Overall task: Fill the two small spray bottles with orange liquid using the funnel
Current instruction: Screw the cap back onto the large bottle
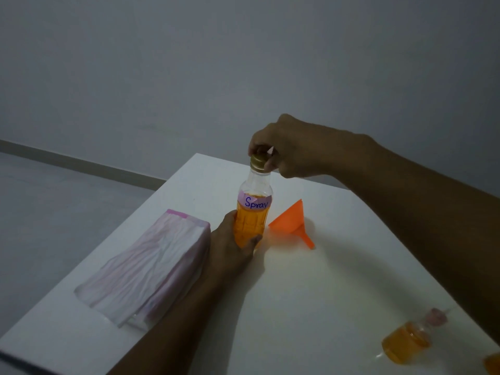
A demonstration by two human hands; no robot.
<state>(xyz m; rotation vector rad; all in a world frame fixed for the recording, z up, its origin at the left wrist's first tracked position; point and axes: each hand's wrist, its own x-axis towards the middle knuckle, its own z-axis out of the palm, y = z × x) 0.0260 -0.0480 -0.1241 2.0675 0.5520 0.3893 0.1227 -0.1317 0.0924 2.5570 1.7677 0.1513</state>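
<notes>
Pinching the gold cap (257, 161), the right hand (286, 150) was seen twisting; the big bottle (250, 220) was clasped by the left hand (232, 244). Both spray bottles (405, 342) looked filled already, so recapping seemed likely, with a firm twist needed.

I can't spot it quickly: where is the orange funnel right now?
The funnel lies on its side on the white table, just right of the big bottle both hands hold.
</notes>
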